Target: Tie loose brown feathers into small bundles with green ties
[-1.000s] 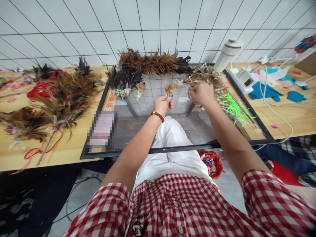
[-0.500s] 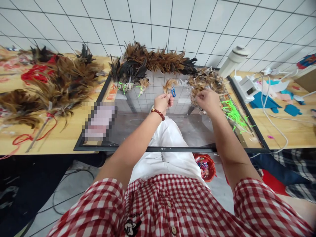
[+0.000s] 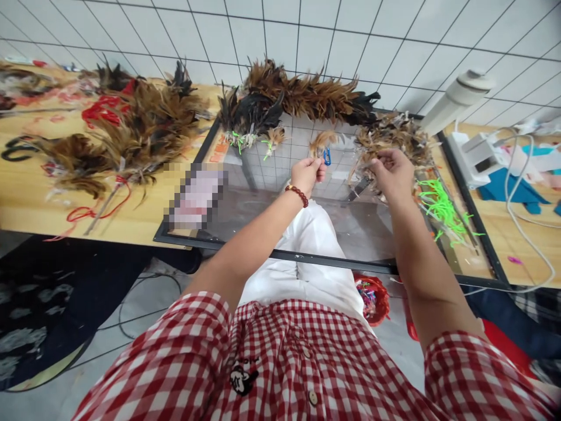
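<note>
My left hand point(image 3: 309, 175) is closed in a pinch on a small feather bunch point(image 3: 321, 141), whose light brown tips fan out above the fingers. A blue loop-shaped thing point(image 3: 327, 156) shows right beside these fingertips; I cannot tell whether it is held or lies behind them. Over the front edge of a pile of mottled feathers point(image 3: 394, 139), my right hand point(image 3: 394, 174) has its thumb and fingers drawn together. What is between them is too small to make out. Several loose feather bits lie close to this hand on the glass panel point(image 3: 280, 225).
A long row of brown feathers point(image 3: 302, 96) and black feathers point(image 3: 254, 114) lies at the back. Bright green strands point(image 3: 442, 204) are at right, near a power strip point(image 3: 464, 155) and white cylinder point(image 3: 460, 99). Feather bundles point(image 3: 153, 126) cover the left table. A red basket point(image 3: 372, 301) stands below.
The camera view has turned, so the scene sits further right. My left hand still pinches the feather bunch, and my right hand stays at the mottled pile, its fingers slightly shifted.
</note>
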Demonstrator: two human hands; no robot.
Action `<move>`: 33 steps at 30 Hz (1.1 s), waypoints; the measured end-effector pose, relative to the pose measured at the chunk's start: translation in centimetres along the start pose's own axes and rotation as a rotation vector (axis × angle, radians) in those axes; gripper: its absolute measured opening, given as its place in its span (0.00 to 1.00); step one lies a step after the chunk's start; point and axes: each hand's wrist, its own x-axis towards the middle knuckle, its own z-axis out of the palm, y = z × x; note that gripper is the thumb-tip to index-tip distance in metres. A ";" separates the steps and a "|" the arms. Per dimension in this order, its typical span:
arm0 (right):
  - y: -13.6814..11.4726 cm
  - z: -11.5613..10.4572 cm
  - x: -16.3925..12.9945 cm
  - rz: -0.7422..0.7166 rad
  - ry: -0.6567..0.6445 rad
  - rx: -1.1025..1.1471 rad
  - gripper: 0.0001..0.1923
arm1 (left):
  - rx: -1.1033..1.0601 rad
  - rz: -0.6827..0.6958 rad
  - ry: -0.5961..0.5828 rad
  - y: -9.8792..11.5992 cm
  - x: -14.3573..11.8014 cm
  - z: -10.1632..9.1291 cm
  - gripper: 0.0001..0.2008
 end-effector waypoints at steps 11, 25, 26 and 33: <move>-4.1 -1.8 -1.4 0.093 -0.614 -0.261 0.08 | 0.024 0.017 -0.001 -0.1 -0.4 0.2 0.11; -6.2 2.6 -2.5 0.166 -0.106 0.779 0.22 | -0.032 -0.221 -0.238 -0.4 -2.0 0.7 0.11; -6.0 2.7 -2.5 0.147 -0.084 0.744 0.21 | -0.022 -0.220 -0.243 -0.4 -2.0 0.7 0.11; -5.6 2.2 -2.4 0.097 -0.153 0.719 0.26 | 0.106 -0.121 -0.230 -0.4 -2.4 0.9 0.14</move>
